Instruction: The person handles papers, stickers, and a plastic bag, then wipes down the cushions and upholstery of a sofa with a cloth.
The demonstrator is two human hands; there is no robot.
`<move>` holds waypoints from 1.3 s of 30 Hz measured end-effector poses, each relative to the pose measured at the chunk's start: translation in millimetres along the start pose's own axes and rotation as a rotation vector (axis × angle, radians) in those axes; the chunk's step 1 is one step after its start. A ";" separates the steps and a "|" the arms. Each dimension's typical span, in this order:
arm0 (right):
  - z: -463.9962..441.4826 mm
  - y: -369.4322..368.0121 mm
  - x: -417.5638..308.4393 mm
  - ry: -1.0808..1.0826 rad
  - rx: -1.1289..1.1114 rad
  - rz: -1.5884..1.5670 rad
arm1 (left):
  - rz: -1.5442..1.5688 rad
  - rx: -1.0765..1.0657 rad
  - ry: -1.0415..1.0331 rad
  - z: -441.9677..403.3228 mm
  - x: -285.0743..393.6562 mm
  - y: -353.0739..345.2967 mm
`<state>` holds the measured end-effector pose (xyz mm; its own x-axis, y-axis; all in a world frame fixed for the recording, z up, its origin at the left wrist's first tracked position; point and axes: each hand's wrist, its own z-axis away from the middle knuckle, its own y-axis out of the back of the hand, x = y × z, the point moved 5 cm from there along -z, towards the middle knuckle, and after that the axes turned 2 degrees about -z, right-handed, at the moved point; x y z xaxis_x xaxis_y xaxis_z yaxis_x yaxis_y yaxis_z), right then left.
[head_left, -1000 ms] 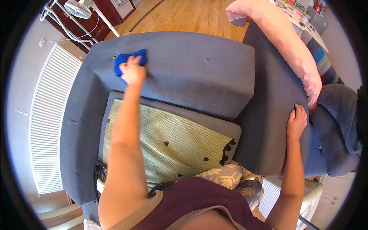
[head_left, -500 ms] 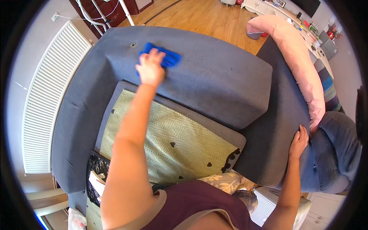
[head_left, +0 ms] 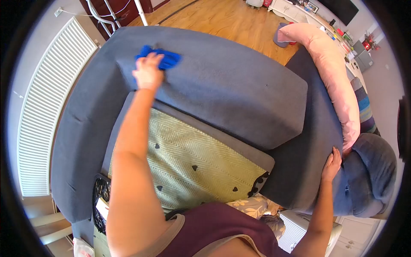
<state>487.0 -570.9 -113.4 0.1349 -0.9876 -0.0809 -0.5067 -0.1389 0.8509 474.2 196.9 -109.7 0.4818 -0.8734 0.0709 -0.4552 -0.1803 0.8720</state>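
Observation:
A blue cloth [head_left: 169, 60] lies bunched on top of the grey sofa's long back or arm [head_left: 222, 73], near its left end. My left hand [head_left: 148, 72] presses on the cloth with its fingers bent over it, and part of the cloth sticks out to the right of the fingers. My right hand [head_left: 332, 164] rests on the dark grey sofa section [head_left: 299, 171] at the right, fingers stretched out, holding nothing. A green patterned cover [head_left: 192, 158] with dark hearts lies on the seat between my arms.
A long pink cushion [head_left: 338, 81] curves along the right section, above a dark grey cushion [head_left: 370, 171]. A white radiator [head_left: 51, 111] lines the left wall. A black basket [head_left: 100, 201] stands lower left. White furniture [head_left: 291, 13] holds small items at the top right.
Over the last second my left hand and the blue cloth moved right along the sofa top, then back left. My right hand has stayed on the sofa. The view has shifted.

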 end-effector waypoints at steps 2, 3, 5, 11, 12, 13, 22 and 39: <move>-3.5 1.1 -1.0 0.010 0.006 0.022 | 0.000 -0.066 0.238 -34.0 -64.7 -8.5; -0.8 0.0 -1.5 0.021 -0.009 0.039 | 0.023 -0.080 0.346 -44.7 -81.8 -14.6; -1.8 -0.7 0.3 0.007 0.007 0.036 | 0.089 0.014 0.415 -43.9 -70.0 -39.7; -1.1 -2.1 4.0 -0.001 -0.001 0.018 | 0.356 -0.031 -0.263 80.2 128.6 37.3; 1.0 -2.4 5.0 -0.007 -0.008 0.011 | 0.330 -0.035 -0.291 78.4 121.8 36.7; 1.4 -2.5 6.3 -0.014 -0.016 0.005 | 0.305 -0.039 -0.320 71.8 110.2 33.7; -5.3 14.5 -21.9 -0.079 0.066 -0.036 | 0.002 0.023 0.284 -37.3 -51.5 -49.0; 2.1 8.6 -10.5 -0.112 0.076 -0.120 | 0.477 0.015 -0.797 213.1 350.4 72.3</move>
<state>479.5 -561.9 -106.4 0.1047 -0.9650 -0.2403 -0.5562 -0.2571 0.7903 450.6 -218.6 -125.0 -0.4135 -0.9084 0.0615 -0.4848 0.2769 0.8296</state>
